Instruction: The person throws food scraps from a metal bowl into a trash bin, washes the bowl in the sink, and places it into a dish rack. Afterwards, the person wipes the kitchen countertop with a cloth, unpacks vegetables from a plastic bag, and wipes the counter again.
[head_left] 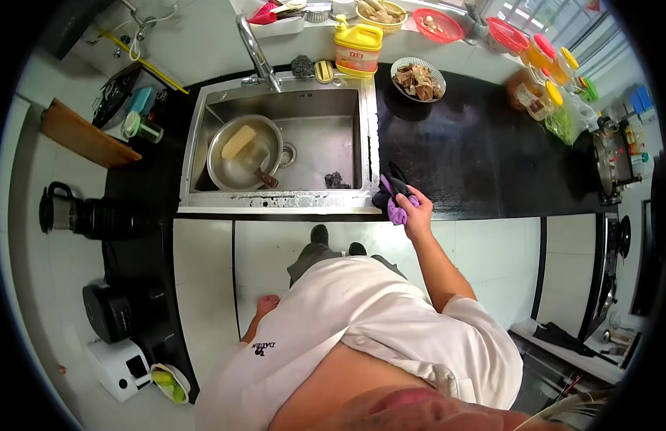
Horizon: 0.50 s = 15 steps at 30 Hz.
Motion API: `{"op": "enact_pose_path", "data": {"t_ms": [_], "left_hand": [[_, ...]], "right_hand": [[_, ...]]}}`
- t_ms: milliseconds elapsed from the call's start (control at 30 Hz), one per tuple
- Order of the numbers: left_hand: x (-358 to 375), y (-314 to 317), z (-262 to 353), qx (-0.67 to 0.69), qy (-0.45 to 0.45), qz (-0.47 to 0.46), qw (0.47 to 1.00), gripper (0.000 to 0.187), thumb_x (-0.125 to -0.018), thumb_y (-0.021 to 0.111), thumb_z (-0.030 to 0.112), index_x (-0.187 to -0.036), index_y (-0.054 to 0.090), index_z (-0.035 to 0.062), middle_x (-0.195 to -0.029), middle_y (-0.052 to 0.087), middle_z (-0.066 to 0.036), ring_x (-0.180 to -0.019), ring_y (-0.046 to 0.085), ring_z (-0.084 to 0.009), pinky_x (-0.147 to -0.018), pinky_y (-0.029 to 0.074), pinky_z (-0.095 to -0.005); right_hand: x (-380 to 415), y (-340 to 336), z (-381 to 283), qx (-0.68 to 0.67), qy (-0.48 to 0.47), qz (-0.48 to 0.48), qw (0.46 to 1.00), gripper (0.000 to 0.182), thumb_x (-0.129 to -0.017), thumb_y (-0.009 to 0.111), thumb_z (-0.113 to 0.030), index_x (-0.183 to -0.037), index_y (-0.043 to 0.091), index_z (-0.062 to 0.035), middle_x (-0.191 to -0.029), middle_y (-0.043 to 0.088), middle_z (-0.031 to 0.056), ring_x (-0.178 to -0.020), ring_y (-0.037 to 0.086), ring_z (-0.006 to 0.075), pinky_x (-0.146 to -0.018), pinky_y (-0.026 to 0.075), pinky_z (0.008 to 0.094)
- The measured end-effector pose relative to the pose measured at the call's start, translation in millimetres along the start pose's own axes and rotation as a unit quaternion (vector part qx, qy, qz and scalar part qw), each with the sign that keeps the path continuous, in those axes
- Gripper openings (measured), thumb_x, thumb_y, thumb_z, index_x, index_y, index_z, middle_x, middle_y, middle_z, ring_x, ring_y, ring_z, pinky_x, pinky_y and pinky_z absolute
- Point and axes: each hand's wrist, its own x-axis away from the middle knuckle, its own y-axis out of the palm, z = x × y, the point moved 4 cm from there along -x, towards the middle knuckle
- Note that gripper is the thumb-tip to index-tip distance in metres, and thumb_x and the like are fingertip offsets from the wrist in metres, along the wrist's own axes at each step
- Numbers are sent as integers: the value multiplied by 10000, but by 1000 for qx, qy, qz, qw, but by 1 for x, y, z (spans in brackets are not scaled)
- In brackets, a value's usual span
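My right hand [418, 214] is closed around a crumpled purple and black cloth [395, 204] on the counter's front edge, just right of the sink. Low at my side, in front of the cabinet, hangs my left hand [267, 304]; its fingers are too small and foreshortened to make out, and no object shows in it. In the steel sink [318, 118] sits a metal basin [215, 154] with a pale yellow block [239, 141] inside. A cleaver with a brown handle [266, 178] leans in the same basin. Beside the drain's front right lies a dark scouring pad [336, 180].
The faucet [255, 50] rises behind the sink. A yellow detergent jug [358, 47], a sponge [324, 70] and a bowl of brown food pieces [418, 80] stand along the back. Lidded jars [541, 100] are at the right, a cutting board [85, 134] at the left.
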Motion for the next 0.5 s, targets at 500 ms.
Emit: {"op": "enact_pose_path", "data": {"t_ms": [500], "left_hand": [[-214,9,225,-94,93,-185,974,254,-854,536,231,-777,639,11,-776,656,-101,-705,608,-219,-684,493,-366]], "right_hand": [[36,46,-3,278,-237,76,928,275,-762,688,-70,-1034,654,-51,-1212,567,193,-1068,592,279,-925,453,355]]}}
